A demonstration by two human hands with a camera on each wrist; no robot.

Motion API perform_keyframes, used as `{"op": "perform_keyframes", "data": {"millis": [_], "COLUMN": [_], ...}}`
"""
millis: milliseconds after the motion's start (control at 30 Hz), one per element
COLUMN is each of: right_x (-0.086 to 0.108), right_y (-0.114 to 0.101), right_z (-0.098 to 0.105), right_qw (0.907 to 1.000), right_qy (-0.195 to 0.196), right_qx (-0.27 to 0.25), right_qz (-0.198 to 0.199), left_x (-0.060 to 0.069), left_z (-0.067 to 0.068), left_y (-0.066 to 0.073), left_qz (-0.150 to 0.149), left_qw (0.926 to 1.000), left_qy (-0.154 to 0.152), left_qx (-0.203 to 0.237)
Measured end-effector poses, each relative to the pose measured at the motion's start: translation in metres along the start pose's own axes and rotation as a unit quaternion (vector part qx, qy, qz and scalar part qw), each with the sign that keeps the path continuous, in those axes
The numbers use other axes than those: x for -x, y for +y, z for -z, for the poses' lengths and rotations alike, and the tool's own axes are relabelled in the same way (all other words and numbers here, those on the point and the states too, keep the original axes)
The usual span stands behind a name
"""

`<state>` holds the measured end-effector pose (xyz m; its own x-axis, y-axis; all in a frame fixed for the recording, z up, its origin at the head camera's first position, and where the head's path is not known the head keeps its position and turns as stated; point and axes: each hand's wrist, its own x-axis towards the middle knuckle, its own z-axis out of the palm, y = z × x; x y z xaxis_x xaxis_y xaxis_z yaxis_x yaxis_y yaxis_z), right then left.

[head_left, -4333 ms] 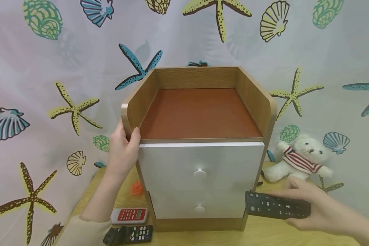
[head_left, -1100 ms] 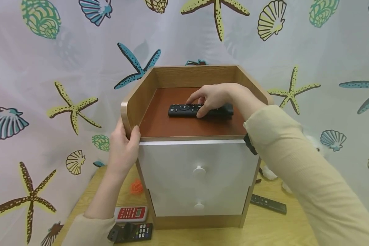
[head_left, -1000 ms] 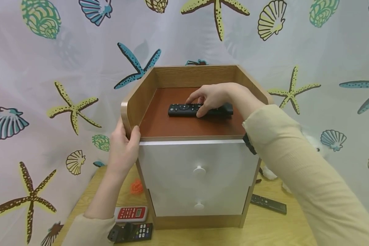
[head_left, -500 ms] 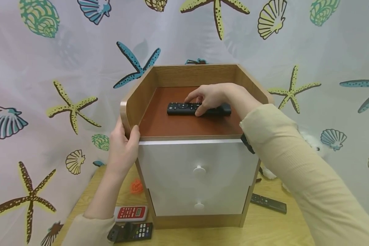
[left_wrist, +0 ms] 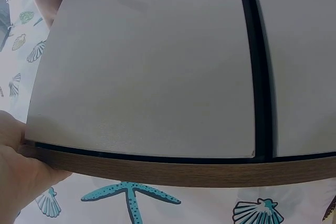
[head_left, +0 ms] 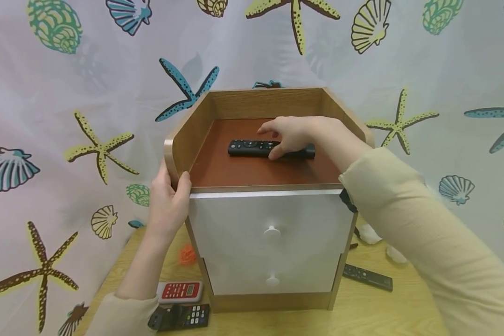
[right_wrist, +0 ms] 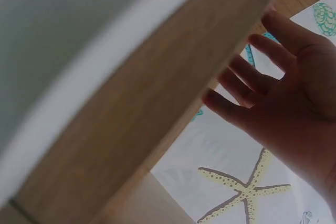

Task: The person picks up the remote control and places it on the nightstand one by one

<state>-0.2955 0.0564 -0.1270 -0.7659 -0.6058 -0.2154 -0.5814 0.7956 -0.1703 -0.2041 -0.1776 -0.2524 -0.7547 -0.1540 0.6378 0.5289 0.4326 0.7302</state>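
Observation:
A small cabinet with a wooden frame and white drawer fronts [head_left: 235, 242] stands in the middle of the head view. My left hand [head_left: 168, 200] grips the front edge of its left side panel, thumb in front. The left wrist view also shows that hand [left_wrist: 21, 177] on the wooden edge [left_wrist: 157, 174]. On the brown cabinet top lies a black remote control [head_left: 245, 148], buttons up. My right hand [head_left: 294, 133] hovers over its middle, thumb by the near side and the other fingers lifted off. In the right wrist view, the right hand's fingers [right_wrist: 226, 103] are spread apart.
A second remote [head_left: 367, 277] lies right of the cabinet, near a mostly hidden white plush toy [head_left: 368, 234]. Left of it are a red and white calculator [head_left: 189, 290], another remote [head_left: 197, 316] and an orange object [head_left: 187, 255]. Raised panels edge the cabinet top.
The right hand has gone from holding a remote over the table at right to the cabinet top, where its fingers have just loosened from the remote. The left hand has stayed put.

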Motion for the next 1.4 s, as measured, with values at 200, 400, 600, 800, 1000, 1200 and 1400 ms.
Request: {"op": "perform_keyframes", "data": {"millis": [200,400,600,800,1000,1200,1400], "right_x": [0.027,0.056,0.089,0.124,0.158,0.181,0.189], "right_y": [-0.007,-0.006,0.004,0.012,0.019,0.033,0.058], "right_z": [-0.001,-0.006,-0.027,-0.053,-0.086,-0.12,-0.147], "right_qw": [0.9986,0.9926,0.9759,0.9538,0.9316,0.9216,0.9066], "right_qy": [0.034,0.098,0.186,0.26,0.324,0.355,0.383], "right_qx": [0.039,0.028,-0.011,-0.035,-0.043,-0.081,-0.118], "right_qz": [0.014,0.065,0.113,0.146,0.159,0.136,0.134], "left_x": [0.001,-0.001,0.0,0.0,0.002,0.002,-0.001], "left_z": [0.001,0.003,0.003,0.003,0.003,0.003,0.002], "left_y": [0.0,-0.001,0.0,-0.002,-0.002,-0.001,-0.002], "left_qz": [-0.01,-0.013,-0.002,0.0,-0.001,-0.006,-0.012], "left_qw": [0.9999,0.9999,1.0,0.9999,1.0,0.9999,0.9999], "left_qy": [0.01,0.0,-0.005,-0.007,-0.008,-0.009,-0.007], "left_qx": [-0.005,-0.003,-0.008,-0.009,0.001,0.001,0.006]}}
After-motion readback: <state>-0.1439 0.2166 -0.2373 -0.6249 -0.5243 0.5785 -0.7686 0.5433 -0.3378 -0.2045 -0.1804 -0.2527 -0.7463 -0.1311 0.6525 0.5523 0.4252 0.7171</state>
